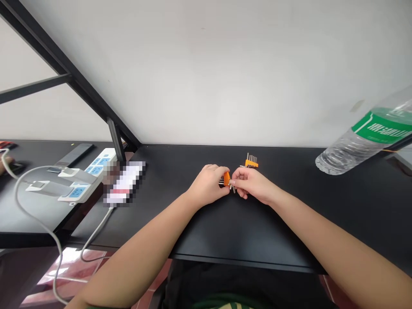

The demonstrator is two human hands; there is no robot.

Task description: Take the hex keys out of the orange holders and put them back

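My left hand [210,184] is closed around an orange hex key holder [227,178], with metal keys poking out on its left side. Thumb and fingertips of my right hand [249,182] pinch a small hex key [231,183] at the holder's right edge; the fingers hide much of it. Short metal ends show below the pinch. Just beyond my right hand lies a second orange hex key holder [252,163], its several keys pointing toward the wall. Some darker keys beside it are partly covered by my right hand.
A tilted-looking water bottle [363,137] with a green label stands at the right. To the left are a phone [126,182] on a cable, a white power strip [92,174] with chargers, and a black metal frame [116,139]. Part of another person's hand [7,165] shows at far left.
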